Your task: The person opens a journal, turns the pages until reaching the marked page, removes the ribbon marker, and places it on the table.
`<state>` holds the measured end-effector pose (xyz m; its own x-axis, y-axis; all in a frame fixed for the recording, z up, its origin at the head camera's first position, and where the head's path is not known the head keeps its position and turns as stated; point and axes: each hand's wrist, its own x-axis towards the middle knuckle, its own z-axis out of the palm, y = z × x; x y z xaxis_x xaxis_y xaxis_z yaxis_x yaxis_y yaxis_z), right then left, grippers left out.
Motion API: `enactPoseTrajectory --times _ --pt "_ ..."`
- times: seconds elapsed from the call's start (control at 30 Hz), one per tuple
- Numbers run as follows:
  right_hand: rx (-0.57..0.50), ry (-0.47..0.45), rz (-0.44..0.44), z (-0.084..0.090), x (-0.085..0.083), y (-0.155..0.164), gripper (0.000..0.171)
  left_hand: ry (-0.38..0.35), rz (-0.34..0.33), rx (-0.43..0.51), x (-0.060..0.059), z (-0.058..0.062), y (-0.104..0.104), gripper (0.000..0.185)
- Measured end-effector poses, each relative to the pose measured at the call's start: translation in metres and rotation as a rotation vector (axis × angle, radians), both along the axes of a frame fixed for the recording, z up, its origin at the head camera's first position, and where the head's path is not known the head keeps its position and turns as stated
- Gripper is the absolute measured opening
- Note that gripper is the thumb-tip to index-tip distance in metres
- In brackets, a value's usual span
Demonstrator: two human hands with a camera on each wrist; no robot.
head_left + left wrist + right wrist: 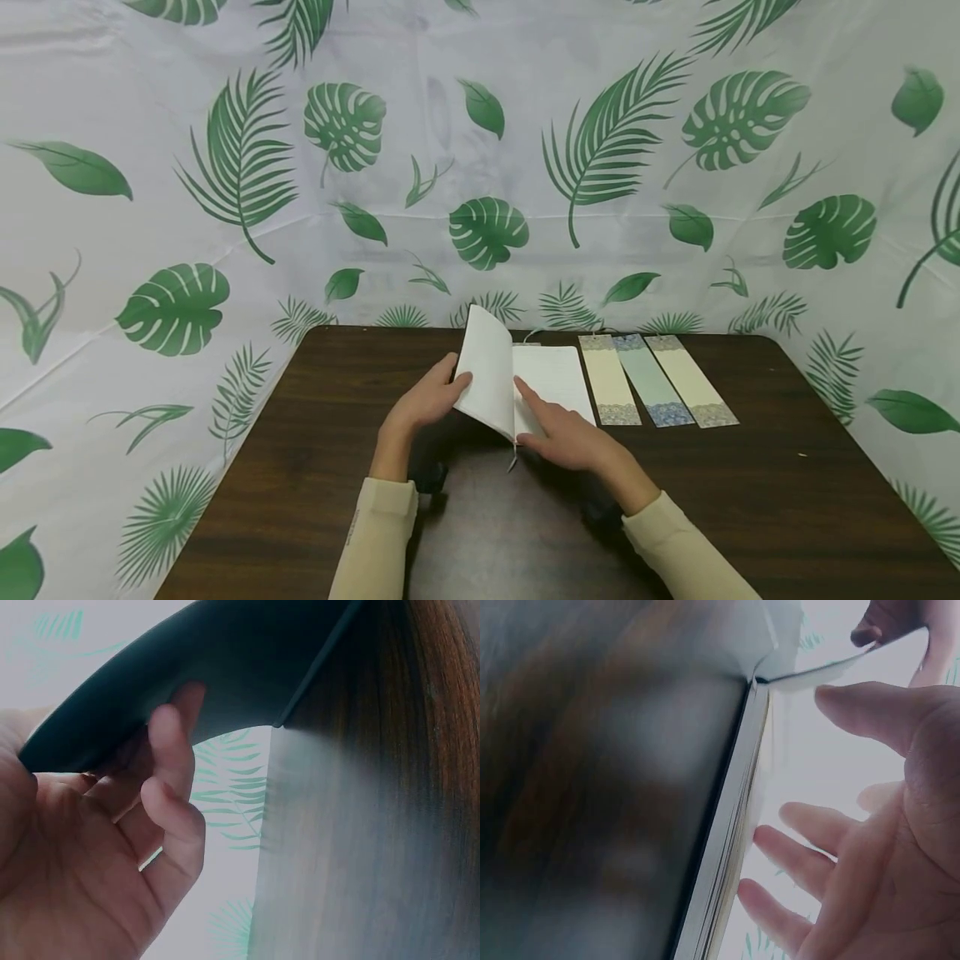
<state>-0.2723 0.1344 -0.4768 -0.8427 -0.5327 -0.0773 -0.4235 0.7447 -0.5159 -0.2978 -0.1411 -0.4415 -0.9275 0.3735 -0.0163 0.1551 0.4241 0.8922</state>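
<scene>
An open notebook (pixel 551 375) with a dark cover and pale pages lies near the back of the table, its left side raised and bent. My left hand (pixel 429 396) holds that raised side at its outer edge, thumb on the inner page and fingers behind the dark cover (pixel 232 667). My right hand (pixel 566 429) rests on the right page, fingers extended near the fold. In the right wrist view the page block (pixel 727 825) shows edge-on beside the fingers. A thin ribbon (pixel 513 458) sticks out at the bottom of the spine.
Right of the notebook lie a cream bookmark (pixel 609 379), a pale green one (pixel 654 379) with blue ends, and another cream one (pixel 692 381). The dark wooden table (pixel 300 483) ends against a white leaf-print cloth (pixel 420 275).
</scene>
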Motion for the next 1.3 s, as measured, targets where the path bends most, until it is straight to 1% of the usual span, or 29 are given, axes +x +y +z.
enactPoseTrajectory --times 0.17,0.27,0.37,0.47,0.73,0.83,0.9,0.97,1.0,1.17,1.3 --pt "0.047 -0.038 0.021 -0.001 -0.004 0.006 0.065 0.009 -0.004 -0.012 -0.001 0.0 -0.002 0.033" --pt "0.074 -0.039 0.043 0.0 -0.005 0.01 0.06 0.001 -0.004 -0.005 -0.001 0.0 -0.003 0.033" --pt "0.094 -0.041 0.056 0.003 -0.005 0.013 0.06 -0.012 -0.006 0.006 -0.001 0.0 -0.004 0.033" --pt "0.116 -0.038 0.048 0.006 -0.006 0.018 0.061 -0.018 -0.01 0.013 -0.001 -0.001 -0.005 0.033" --pt "0.167 -0.011 -0.026 0.012 -0.007 0.032 0.066 0.003 -0.035 0.008 -0.001 -0.001 -0.005 0.035" --pt "0.178 -0.012 -0.033 0.01 -0.01 0.035 0.069 0.003 -0.036 0.009 -0.001 -0.002 -0.004 0.036" --pt "0.176 -0.012 -0.038 0.005 -0.012 0.037 0.07 0.002 -0.038 0.011 -0.001 -0.002 -0.004 0.037" --pt "0.172 -0.002 -0.032 0.0 -0.015 0.04 0.07 0.005 -0.04 0.012 -0.002 -0.002 -0.003 0.038" --pt "0.169 -0.004 -0.026 0.001 -0.016 0.04 0.068 0.005 -0.038 0.013 -0.002 -0.002 -0.003 0.038" --pt "0.119 -0.025 0.039 0.011 -0.015 0.042 0.06 0.01 -0.025 0.006 -0.001 -0.003 -0.003 0.041" --pt "0.079 -0.047 0.047 0.013 -0.015 0.046 0.055 0.003 -0.02 0.012 -0.001 -0.003 -0.001 0.043"
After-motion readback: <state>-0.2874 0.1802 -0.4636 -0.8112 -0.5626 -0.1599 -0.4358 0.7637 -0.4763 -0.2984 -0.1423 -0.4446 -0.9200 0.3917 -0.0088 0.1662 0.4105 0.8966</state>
